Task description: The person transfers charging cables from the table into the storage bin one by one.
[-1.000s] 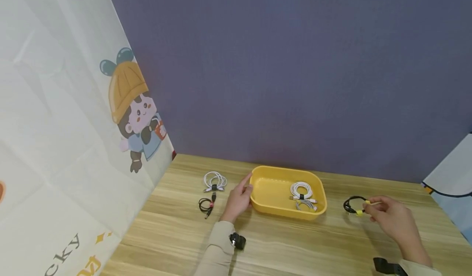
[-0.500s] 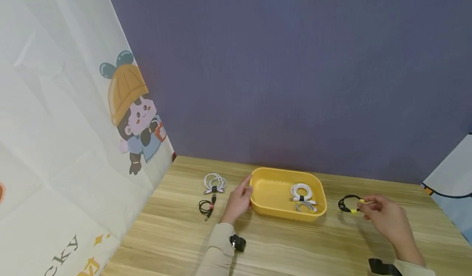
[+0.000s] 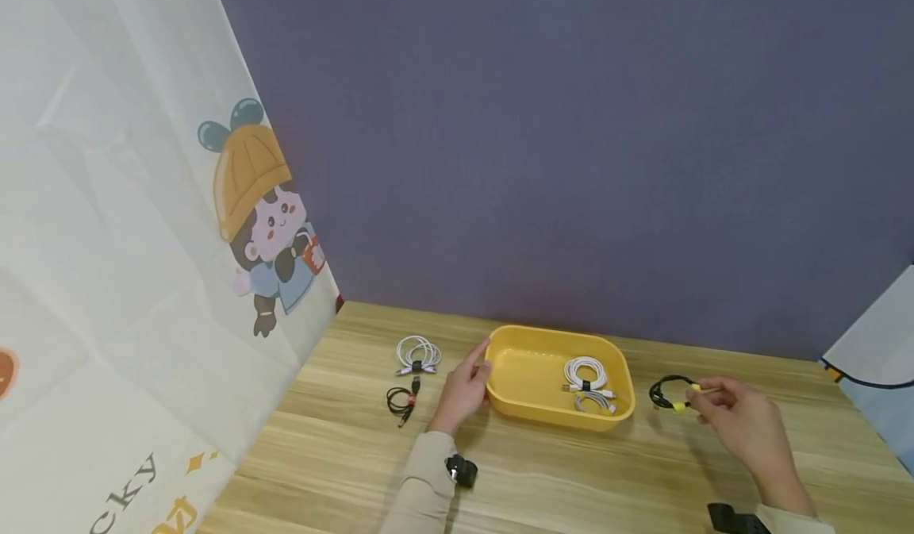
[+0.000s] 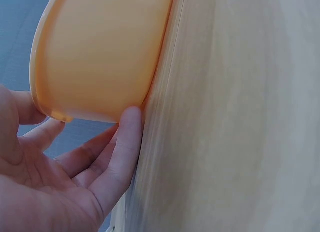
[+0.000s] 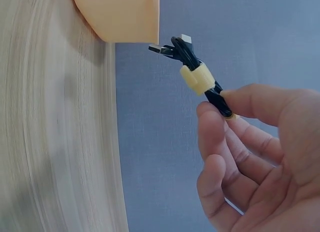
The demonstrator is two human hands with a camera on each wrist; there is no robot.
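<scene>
My right hand (image 3: 746,419) pinches a coiled black USB cable (image 3: 658,397) between thumb and fingertips, held off the table to the right of the yellow tray (image 3: 528,411). In the right wrist view the bundled cable (image 5: 186,51) has a yellow tie (image 5: 199,79) and metal plugs. My left hand (image 3: 460,395) touches the tray's left end from outside. The left wrist view has its relaxed fingers against the tray wall (image 4: 100,56). Inside the tray, on the right, lie a coiled white cable (image 3: 585,369) with a black tie and a coiled grey cable (image 3: 593,401).
Left of the tray, on the wooden table (image 3: 543,478), lie another white cable coil (image 3: 419,351) with a black tie and a small black cable (image 3: 401,399) with a red tie. A dark blue-grey panel (image 3: 571,161) stands behind; a printed white sheet (image 3: 128,240) hangs at left.
My right hand has moved left, carrying the black cable closer to the tray's right end. The left hand and the tray stay essentially where they were.
</scene>
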